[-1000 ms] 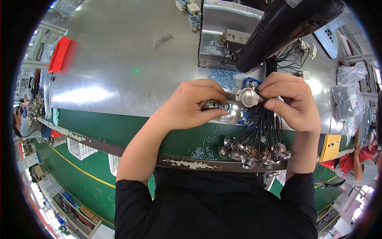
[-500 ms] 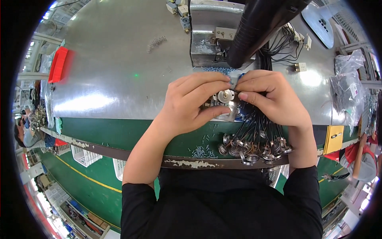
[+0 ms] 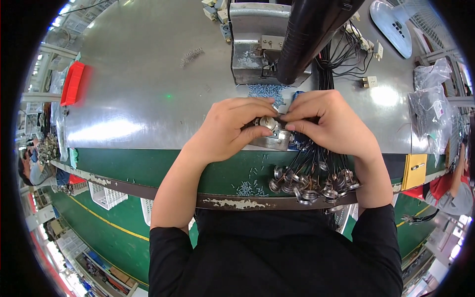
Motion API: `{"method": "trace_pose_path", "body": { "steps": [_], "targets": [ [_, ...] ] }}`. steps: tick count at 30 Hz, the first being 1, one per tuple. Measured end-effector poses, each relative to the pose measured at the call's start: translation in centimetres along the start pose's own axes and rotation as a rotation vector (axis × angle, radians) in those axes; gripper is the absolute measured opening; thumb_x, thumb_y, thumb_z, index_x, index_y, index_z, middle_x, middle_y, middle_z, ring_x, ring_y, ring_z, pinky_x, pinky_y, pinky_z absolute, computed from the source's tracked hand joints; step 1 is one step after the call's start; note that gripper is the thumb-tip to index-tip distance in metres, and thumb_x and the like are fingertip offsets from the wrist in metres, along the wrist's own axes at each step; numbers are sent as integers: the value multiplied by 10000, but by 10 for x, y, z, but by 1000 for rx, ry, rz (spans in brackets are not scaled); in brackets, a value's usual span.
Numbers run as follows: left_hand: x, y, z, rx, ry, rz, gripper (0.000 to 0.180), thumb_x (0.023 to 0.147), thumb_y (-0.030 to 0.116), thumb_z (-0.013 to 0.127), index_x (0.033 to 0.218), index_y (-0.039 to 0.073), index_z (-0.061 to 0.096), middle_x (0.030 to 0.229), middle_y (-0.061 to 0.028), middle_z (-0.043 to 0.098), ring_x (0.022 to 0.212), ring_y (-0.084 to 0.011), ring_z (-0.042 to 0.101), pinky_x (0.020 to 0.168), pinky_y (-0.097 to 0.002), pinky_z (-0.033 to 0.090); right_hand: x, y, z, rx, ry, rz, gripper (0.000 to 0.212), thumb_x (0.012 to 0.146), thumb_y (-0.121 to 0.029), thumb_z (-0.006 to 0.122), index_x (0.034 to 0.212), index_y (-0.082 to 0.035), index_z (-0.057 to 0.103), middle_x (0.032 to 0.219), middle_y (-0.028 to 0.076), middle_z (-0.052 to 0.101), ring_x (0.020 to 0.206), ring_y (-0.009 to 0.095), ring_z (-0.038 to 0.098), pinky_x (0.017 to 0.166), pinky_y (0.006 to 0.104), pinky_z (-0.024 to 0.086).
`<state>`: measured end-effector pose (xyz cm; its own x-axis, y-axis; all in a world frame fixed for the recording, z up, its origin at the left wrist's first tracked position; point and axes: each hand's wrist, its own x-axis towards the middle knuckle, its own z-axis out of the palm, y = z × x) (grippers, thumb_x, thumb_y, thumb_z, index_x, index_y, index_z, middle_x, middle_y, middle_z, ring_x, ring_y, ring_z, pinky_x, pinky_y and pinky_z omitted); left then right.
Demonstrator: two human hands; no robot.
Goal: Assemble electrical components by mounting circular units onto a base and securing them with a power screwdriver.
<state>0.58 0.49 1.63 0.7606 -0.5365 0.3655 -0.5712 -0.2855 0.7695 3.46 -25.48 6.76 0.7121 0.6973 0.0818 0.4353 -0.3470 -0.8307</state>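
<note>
My left hand [image 3: 225, 126] curls around a small round metal part [image 3: 267, 123], its thumb and fingers closed at the part's left side. The part sits at a metal fixture block [image 3: 274, 142] near the bench's front edge. Close against it, my right hand [image 3: 334, 121] pinches what looks like the end of a black cable; the fingers hide most of it. Below that hand runs a bundle of black cables [image 3: 316, 154], ending in several round silver metal pieces [image 3: 308, 194] at the table edge. Behind both hands lies a pile of small bluish screws [image 3: 267, 92].
A metal machine [image 3: 245, 54] with a thick black tube [image 3: 303, 44] stands just beyond my hands. More screws [image 3: 247, 189] lie on the green strip. A spring [image 3: 191, 57], a red bin [image 3: 73, 83], a yellow notepad [image 3: 414, 171] and plastic bags [image 3: 429, 106] lie around.
Both hands have shifted slightly left in the picture, as has the machine, so the view has moved a little. The right fingers are now closer to the round metal part.
</note>
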Motion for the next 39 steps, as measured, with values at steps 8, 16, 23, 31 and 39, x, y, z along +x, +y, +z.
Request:
{"method": "trace_pose_path", "body": {
  "steps": [8, 16, 23, 31, 39],
  "targets": [
    [-1, -2, 5, -8, -99, -33, 344, 840, 102, 824, 1156, -3, 738, 1217, -165, 754, 1193, -364, 715, 1000, -447, 571, -5, 4, 1, -141, -97, -65, 165, 839, 16, 765, 1000, 49, 781, 936, 179, 728, 860, 376, 711, 774, 424, 573],
    [-4, -7, 10, -126, -62, -86, 338, 804, 67, 868, 1114, -5, 751, 1227, -161, 757, 1129, -351, 732, 938, -413, 591, -7, 1, 4, -174, -105, -44, 179, 852, 12, 750, 1026, 42, 781, 940, 173, 717, 866, 374, 708, 781, 429, 571],
    [-2, -12, 10, -222, -55, -118, 345, 797, 59, 874, 1114, -10, 758, 1218, -161, 763, 1136, -335, 734, 937, -414, 593, -5, 1, 3, -165, -105, -28, 200, 831, 22, 771, 1030, 31, 786, 918, 162, 711, 836, 357, 701, 744, 412, 570],
    [-2, -15, 11, -201, -59, -80, 349, 793, 46, 867, 1119, -17, 759, 1195, -171, 767, 1150, -344, 734, 967, -423, 593, 0, 12, 0, -127, -73, -51, 137, 793, 35, 790, 929, 30, 772, 899, 159, 709, 823, 344, 696, 723, 406, 566],
    [-3, -14, 11, -217, -33, -75, 339, 801, 46, 861, 1116, -16, 752, 1179, -172, 767, 1130, -347, 737, 969, -425, 591, 3, 10, -8, -196, -150, 7, 142, 808, 47, 773, 948, 26, 784, 896, 162, 727, 845, 331, 712, 741, 401, 576]
  ]
}}
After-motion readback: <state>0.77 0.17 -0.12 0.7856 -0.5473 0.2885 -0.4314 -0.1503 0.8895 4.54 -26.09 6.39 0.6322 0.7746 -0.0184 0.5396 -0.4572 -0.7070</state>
